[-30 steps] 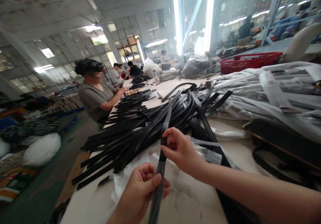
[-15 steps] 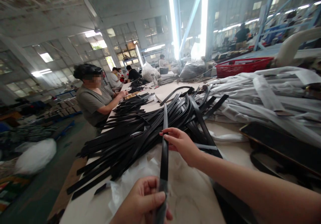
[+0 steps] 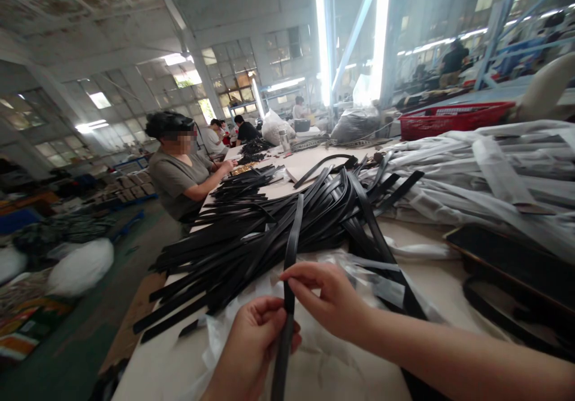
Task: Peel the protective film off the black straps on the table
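Note:
A long black strap [image 3: 293,242], like a belt strip, runs up and away from me between both hands. My left hand [image 3: 254,341] grips its lower part, thumb on top and fingers beneath. Just above, my right hand [image 3: 326,296] pinches the strap's edge between thumb and fingertips. The far end of the strap points over a large heap of black straps [image 3: 251,233] on the table [image 3: 350,365]. Crumpled clear plastic [image 3: 224,329] lies under and beside my hands.
Straps in white wrapping [image 3: 485,173] are piled at the right, before a red basket [image 3: 453,120]. A dark flat-topped object [image 3: 507,257] stands at the right edge. A co-worker [image 3: 179,173] works at the table's left side. Stuffed bags [image 3: 354,124] sit farther back.
My right hand has slid down the strap toward me, close to my left hand. My left hand has moved slightly up and left. The view has shifted a little left.

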{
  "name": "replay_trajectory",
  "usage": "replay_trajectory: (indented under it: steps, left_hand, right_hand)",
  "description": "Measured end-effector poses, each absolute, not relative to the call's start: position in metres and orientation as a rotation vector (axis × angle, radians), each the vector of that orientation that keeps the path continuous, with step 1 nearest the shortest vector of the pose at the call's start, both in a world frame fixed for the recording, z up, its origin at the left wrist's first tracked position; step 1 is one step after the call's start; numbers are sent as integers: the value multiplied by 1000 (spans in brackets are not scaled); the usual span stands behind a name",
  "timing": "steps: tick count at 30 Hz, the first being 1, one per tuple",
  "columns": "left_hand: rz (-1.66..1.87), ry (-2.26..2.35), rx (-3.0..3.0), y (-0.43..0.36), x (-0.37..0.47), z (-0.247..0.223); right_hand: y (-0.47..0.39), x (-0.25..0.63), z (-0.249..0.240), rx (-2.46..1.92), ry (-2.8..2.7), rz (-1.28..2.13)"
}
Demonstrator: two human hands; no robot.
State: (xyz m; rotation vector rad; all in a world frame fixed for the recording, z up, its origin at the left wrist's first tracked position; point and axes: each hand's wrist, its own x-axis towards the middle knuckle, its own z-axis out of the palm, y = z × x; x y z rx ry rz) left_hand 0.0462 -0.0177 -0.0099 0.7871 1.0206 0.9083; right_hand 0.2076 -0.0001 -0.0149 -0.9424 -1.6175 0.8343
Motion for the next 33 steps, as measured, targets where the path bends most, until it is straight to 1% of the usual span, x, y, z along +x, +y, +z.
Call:
replay_trajectory:
  steps: [8, 11, 15, 18, 21, 23, 25, 27, 33]
  left_hand:
    - [1045, 1158, 891, -18, 47, -3]
    - [1082, 1151, 903, -17, 46, -5]
    - [1047, 1125, 898, -12, 44, -6]
    - [985, 1113, 939, -12, 42, -5]
    - [839, 1100, 1011, -15, 43, -6]
    - [745, 1066, 1051, -17, 43, -7]
    - [682, 1026, 1068, -19, 43, -7]
    - [628, 981, 1014, -20, 42, -6]
    - [538, 810, 740, -28, 42, 2]
  right_hand:
    - [-4, 211, -11, -927, -1865, 632]
    - [-10, 214, -5, -843, -2013, 563]
    - [-16, 213, -8, -789, -2061, 588]
    - [-3, 211, -19, -903, -1889, 787]
    - [22, 212, -28, -1037, -1489, 1024]
    - [36, 215, -30, -1046, -1246, 1150]
    - [44, 218, -28, -1008, -1115, 1225]
    - [45, 220, -24, -952, -1087, 1225]
    - [44, 229, -15, -823, -1149, 1077]
